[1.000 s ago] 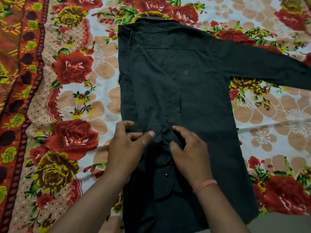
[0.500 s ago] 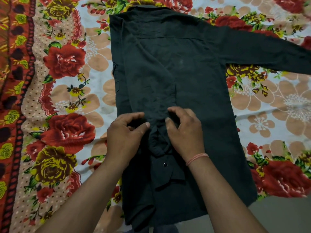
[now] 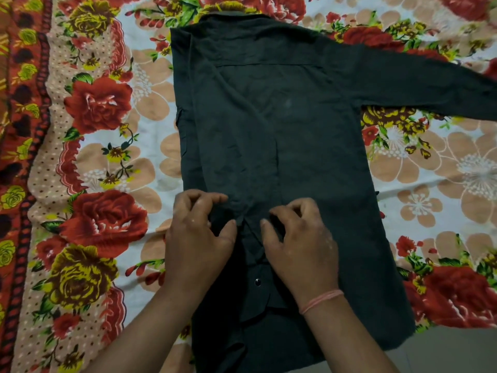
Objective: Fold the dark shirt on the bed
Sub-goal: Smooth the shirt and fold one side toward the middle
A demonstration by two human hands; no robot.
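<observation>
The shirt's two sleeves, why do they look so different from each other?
The left sleeve is folded in over the back of the dark shirt; the right sleeve is stretched out sideways on the flowered bedsheet. The left sleeve's cuff sits between the left hand and right hand; the right sleeve's end runs out of view, with no hand on it. Both are the same dark cloth.
</observation>
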